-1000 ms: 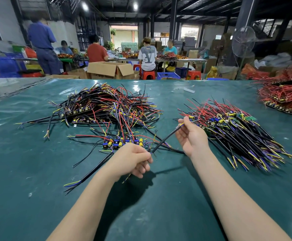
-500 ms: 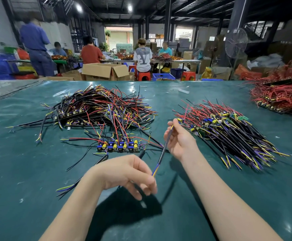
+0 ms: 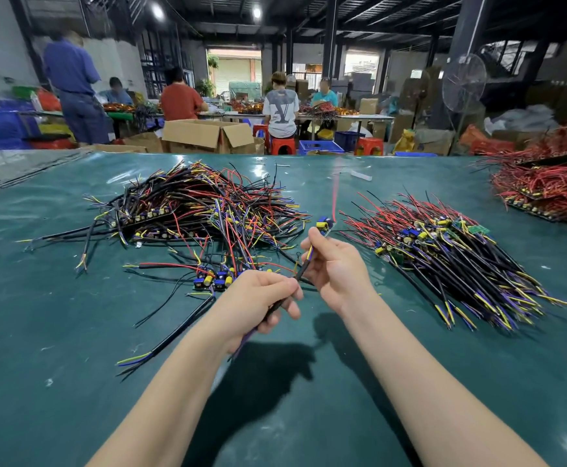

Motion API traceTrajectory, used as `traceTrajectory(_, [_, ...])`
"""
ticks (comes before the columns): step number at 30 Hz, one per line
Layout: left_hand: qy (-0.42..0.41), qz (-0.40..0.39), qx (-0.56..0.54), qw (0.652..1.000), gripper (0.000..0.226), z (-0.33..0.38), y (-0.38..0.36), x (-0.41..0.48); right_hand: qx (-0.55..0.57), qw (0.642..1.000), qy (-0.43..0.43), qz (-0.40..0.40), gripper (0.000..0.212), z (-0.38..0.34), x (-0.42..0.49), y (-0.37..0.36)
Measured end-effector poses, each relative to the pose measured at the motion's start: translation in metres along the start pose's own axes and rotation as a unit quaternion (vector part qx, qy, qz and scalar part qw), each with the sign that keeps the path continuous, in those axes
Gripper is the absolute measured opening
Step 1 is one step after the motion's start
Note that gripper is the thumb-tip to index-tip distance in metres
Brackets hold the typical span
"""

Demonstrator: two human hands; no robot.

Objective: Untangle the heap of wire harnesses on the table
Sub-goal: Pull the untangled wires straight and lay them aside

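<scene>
1. Progress looks to be near the midpoint, judging by two piles of similar bulk on the dark green table mat [image 3: 73, 382].
2. Done: a combed pile of black, red and purple-tipped harnesses [image 3: 450, 261] lies to the right. Its wires run mostly one way, and it sits well apart from the unsorted stock.
3. Left to do: a tangled heap of black, red and yellow wire harnesses [image 3: 201, 210] sits to the left and further back, strands crossing every way. Several loose harnesses with blue and yellow components [image 3: 211, 279] trail from its near edge.
4. In hand: a black-sheathed wire harness [image 3: 300, 274] is held above the mat between the two piles. Its small blue and yellow component board [image 3: 324, 225] is uppermost.
5. Left hand [image 3: 258, 308]: the fingers curl round the lower sheath and grip it.
6. Right hand [image 3: 336, 267]: thumb and fingers pinch the upper wires just below the board.
7. Judgement: this piece appears clear of the heap and ready to join the combed pile.
8. Unclear: I cannot tell whether the mound of red wires [image 3: 545, 183] at the far right belongs to the task.
</scene>
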State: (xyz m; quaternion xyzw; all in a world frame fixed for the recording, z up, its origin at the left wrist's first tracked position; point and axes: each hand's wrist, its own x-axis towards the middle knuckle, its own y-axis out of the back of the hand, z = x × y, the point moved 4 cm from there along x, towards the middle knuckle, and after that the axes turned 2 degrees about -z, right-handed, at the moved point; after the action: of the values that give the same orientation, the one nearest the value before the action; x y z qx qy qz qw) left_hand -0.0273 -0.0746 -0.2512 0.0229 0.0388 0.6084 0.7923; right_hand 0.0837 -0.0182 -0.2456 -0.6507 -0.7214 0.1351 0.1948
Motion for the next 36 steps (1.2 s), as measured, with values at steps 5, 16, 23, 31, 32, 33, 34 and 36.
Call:
traceTrajectory(5, [0.001,-0.015,-0.011,1.0,0.033,0.0,-0.002,0.001,0.055,0.998,0.007,0.002,0.033,-0.003,0.0,-0.002])
traceTrajectory(16, [-0.038,0.149,-0.201,0.968,0.023,-0.004,0.034,0.007,-0.124,0.936,-0.219,-0.247,0.035,0.018,-0.024,-0.022])
traceTrajectory(23, [-0.042,0.195,-0.265,0.943,0.021,-0.009,0.041,0.006,-0.157,0.922,-0.222,-0.277,0.033,0.018,-0.028,-0.021])
traceTrajectory(31, [-0.085,0.355,-0.247,0.897,0.02,-0.011,0.065,0.003,-0.183,0.931,-0.148,-0.277,0.027,0.017,-0.022,-0.02])
traceTrajectory(32, [-0.095,0.379,-0.239,0.889,0.02,-0.012,0.071,0.002,-0.19,0.926,-0.141,-0.294,0.027,0.017,-0.023,-0.021])
traceTrajectory(33, [-0.105,0.401,-0.227,0.881,0.021,-0.012,0.077,0.0,-0.195,0.92,-0.137,-0.31,0.027,0.017,-0.024,-0.023])
traceTrajectory(34, [-0.113,0.423,-0.217,0.872,0.022,-0.013,0.083,-0.002,-0.197,0.915,-0.136,-0.324,0.027,0.017,-0.025,-0.024])
traceTrajectory(36, [-0.124,0.459,-0.218,0.852,0.022,-0.015,0.093,-0.007,-0.209,0.906,-0.132,-0.343,0.027,0.017,-0.027,-0.026])
